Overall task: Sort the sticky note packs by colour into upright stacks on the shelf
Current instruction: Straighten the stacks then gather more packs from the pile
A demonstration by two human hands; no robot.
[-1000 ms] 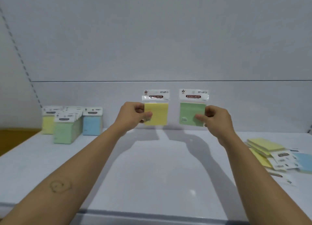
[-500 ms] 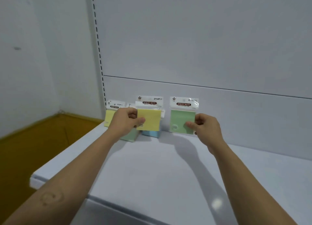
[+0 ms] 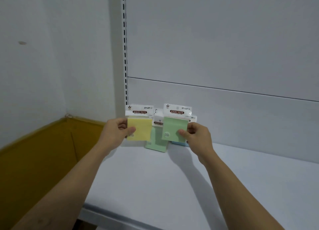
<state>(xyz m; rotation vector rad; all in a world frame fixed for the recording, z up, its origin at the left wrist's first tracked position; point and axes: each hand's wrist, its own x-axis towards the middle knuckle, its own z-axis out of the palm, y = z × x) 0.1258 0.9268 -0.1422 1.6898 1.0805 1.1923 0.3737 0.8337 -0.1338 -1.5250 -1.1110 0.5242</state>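
Observation:
My left hand (image 3: 117,131) pinches a yellow sticky note pack (image 3: 140,128) by its left edge and holds it upright in the air. My right hand (image 3: 196,136) grips a green sticky note pack (image 3: 172,126) by its lower right corner, also upright. Both packs hang just in front of the upright stacks at the shelf's back left corner. A green stack (image 3: 156,143) shows between the two held packs. A blue stack (image 3: 180,143) peeks out below the green pack. The yellow stack is hidden behind my left hand's pack.
The white shelf (image 3: 172,186) runs rightwards from its left end, with its front lip (image 3: 120,216) near me. A slotted upright rail (image 3: 124,48) stands at the back left. White back panels rise behind. A yellow-brown floor (image 3: 34,160) lies left of the shelf.
My view has swung left, so the loose packs on the right are out of sight. Both hands have carried their packs left, up to the upright stacks in the back corner.

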